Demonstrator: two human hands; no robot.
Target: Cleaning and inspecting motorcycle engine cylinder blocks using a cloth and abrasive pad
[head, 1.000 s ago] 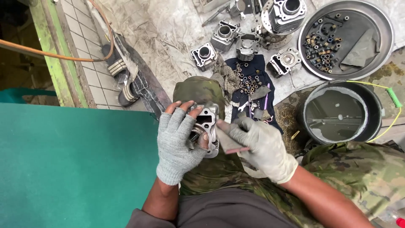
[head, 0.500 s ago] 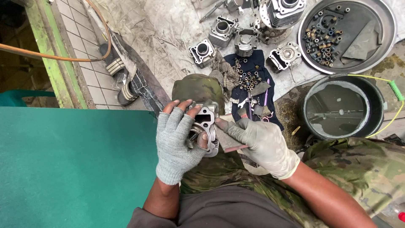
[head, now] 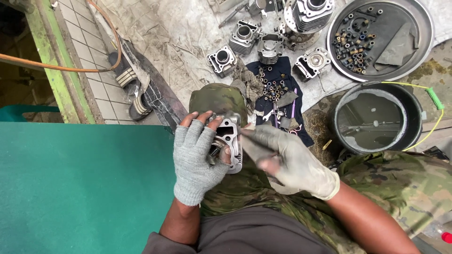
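Left-hand grip [head: 197, 157] on one cylinder head [head: 229, 137]

Both gloved hands meet at the lap, left hand [head: 197, 157] gripping, right hand [head: 287, 160] blurred.

Below me the ground is covered by a dirty grey sheet [head: 188, 42]. On it lie 5 metal engine cylinders: [head: 221, 60], [head: 244, 36], [head: 270, 47], [head: 312, 62] and a bigger one [head: 310, 11]. A dark blue cloth [head: 278, 89] strewn with small parts lies there too, beside a round metal tray [head: 423, 28] of bolts. A black bucket [head: 414, 106] stands on bare dirt nearby.
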